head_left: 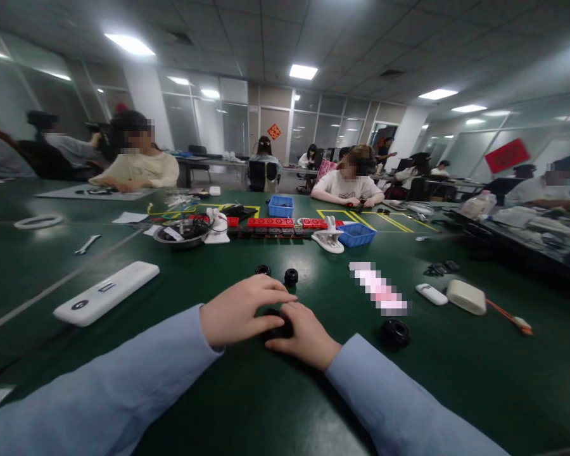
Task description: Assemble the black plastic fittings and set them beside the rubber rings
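1. Head view: left hand [244, 310] and right hand [306, 334], half curled, hold a black wheel [287, 327] between them at the dial's centre.
2. Probably light, rubbery, not slippery; best gripped around its rim.
3. Small wheels [291, 277] sit near twelve, a spare tyre [396, 333] at three.

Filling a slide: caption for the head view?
Left hand and right hand around a black round part above a green table.

Both hands [241, 308] cup a black object [284, 327] at a green table [247, 405], two black pieces [291, 277] beyond
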A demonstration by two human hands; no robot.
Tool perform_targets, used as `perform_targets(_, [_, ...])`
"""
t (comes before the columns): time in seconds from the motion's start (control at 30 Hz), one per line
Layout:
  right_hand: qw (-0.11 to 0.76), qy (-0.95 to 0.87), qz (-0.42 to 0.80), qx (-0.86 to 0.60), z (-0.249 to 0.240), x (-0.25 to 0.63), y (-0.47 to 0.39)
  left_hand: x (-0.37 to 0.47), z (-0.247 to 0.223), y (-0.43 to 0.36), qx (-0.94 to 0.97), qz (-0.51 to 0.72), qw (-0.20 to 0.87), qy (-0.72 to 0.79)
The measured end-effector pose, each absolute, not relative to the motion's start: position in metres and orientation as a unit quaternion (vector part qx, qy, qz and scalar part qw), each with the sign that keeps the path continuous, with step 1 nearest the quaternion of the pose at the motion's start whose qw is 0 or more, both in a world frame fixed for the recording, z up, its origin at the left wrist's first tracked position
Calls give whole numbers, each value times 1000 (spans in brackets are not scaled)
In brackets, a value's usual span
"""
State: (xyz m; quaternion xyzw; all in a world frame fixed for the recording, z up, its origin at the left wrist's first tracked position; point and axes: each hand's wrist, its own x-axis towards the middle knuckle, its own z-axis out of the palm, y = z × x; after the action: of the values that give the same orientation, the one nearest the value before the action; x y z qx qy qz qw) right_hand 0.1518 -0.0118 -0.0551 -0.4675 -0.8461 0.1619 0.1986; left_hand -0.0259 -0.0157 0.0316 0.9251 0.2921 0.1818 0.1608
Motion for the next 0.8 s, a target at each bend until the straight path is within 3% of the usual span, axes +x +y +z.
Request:
perform_targets(0.27, [149,-876,225,-400,-44,158,-12,-34,24,9,954,2,166,249])
perform_targets(0.8, [154,-871,231,-405,-45,157,-13,-27,25,3,946,-37,139,290])
